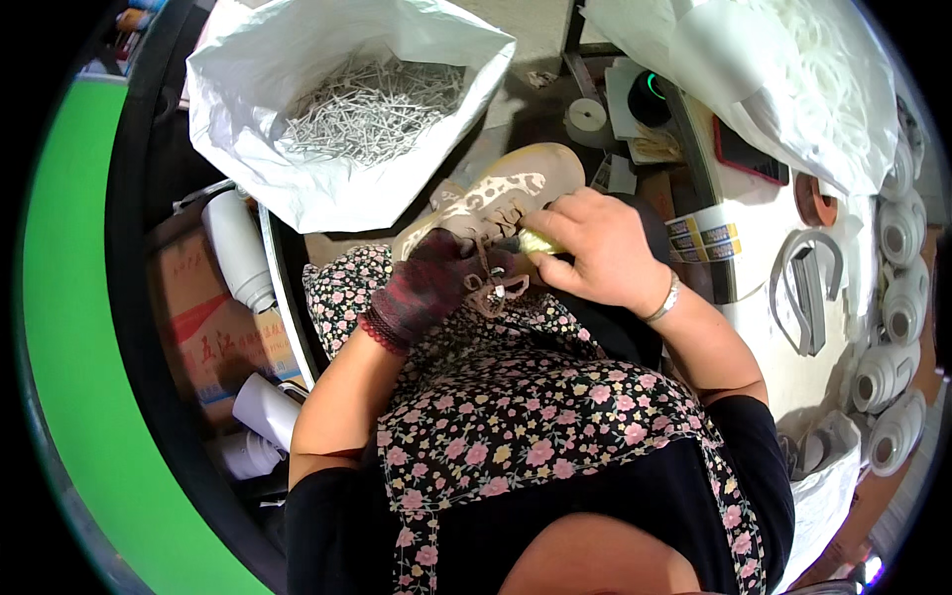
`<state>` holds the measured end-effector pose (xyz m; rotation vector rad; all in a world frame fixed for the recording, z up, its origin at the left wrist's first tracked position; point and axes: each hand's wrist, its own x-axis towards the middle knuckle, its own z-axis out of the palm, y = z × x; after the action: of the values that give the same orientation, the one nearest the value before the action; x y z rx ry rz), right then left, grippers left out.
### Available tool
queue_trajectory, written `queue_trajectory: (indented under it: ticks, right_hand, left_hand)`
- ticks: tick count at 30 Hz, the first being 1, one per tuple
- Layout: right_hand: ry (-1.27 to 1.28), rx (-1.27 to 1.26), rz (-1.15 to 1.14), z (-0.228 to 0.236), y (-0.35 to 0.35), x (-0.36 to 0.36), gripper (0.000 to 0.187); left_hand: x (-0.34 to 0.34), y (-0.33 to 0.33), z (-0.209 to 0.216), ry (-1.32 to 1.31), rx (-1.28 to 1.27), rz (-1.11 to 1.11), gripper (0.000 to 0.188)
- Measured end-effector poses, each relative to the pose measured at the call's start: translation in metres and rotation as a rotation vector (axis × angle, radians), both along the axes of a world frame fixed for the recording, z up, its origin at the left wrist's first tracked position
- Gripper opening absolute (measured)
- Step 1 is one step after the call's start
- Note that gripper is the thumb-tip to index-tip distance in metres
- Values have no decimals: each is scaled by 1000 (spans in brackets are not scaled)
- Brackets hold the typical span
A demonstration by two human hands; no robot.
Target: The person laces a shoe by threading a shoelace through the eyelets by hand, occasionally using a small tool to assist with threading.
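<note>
The gloved left hand point(428, 283) touches the shoe point(508, 185), its grip unclear; the right hand point(607, 248) pinches pale-yellow material point(536, 242). The shoe, just beyond the left hand, appears light and soft-uppered, probably held best by its far edge.

My left grip point(421, 283) wears a matt, rough-looking knitted glove with a lacy cuff, a shiny, metal-looking bracelet point(666, 299) rings the wrist of my bare right grip point(600, 248), whose yellow piece point(535, 242) looks ribbed, and the shoe point(496, 193) seems matt and suede-like. My apron point(540, 426) is matt printed cloth, while the nails point(377, 114) show dull-bright metal inside a sack point(243, 119) of smooth, faintly glossy plastic. The worktop point(759, 263) looks smooth, the carton point(198, 288) is matt cardboard, and the bag point(724, 50) is glossy, see-through plastic.
</note>
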<state>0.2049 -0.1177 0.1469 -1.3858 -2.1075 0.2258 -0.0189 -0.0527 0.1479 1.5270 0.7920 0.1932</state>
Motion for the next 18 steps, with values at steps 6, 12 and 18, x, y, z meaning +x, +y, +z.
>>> queue_trajectory:
  ticks: [6,12,18]
  right_hand:
    - [46,108,93,-15,7,-28,30]
    - [447,25,-406,-30,8,9,26]
    - [687,-336,-337,-26,6,-1,31]
  left_hand:
    - [0,-7,-14,-83,-278,107,40]
    - [-9,-12,-28,-173,-123,19,49]
    - [-13,-10,-30,-305,-141,90,51]
